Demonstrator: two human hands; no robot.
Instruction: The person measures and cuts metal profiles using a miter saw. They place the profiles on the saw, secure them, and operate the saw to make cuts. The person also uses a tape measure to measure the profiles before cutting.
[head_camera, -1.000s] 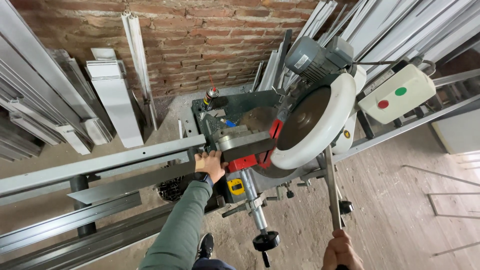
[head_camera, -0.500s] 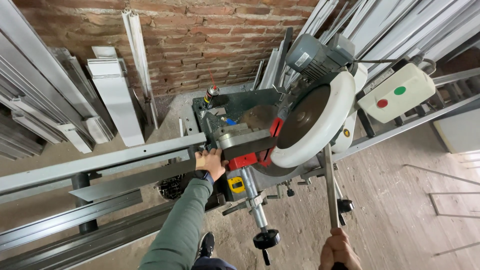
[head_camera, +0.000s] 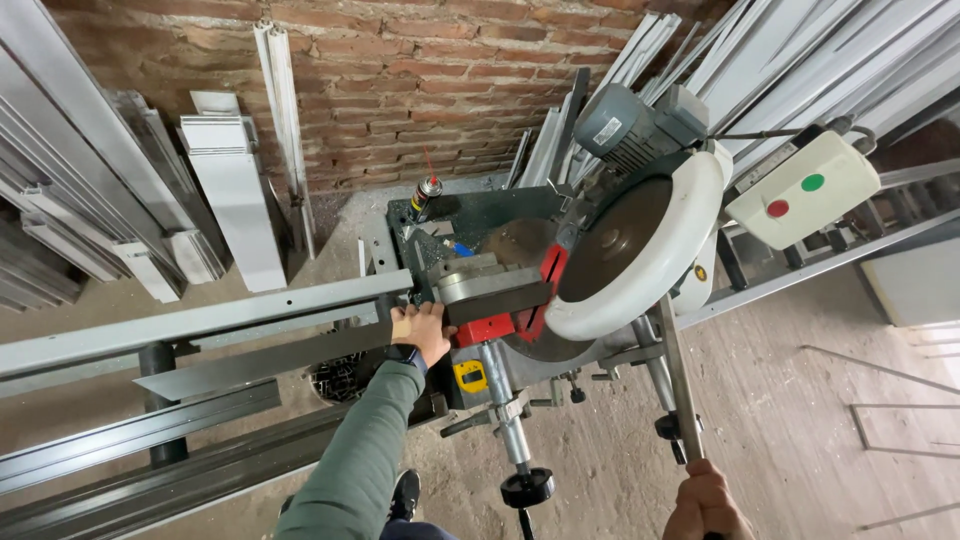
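Fingers of the left hand (head_camera: 425, 330) press flat on the dark metal profile (head_camera: 270, 358) beside the saw blade (head_camera: 610, 240). Right hand (head_camera: 705, 500) is clenched around the long lever (head_camera: 675, 370). Stiff, long and probably slippery, the profile seems best held close to the cut.

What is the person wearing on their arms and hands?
The left arm has a long grey-green sleeve, with a dark band like a watch at the wrist. The left hand is bare, no glove. The right hand is bare too; its sleeve is out of view.
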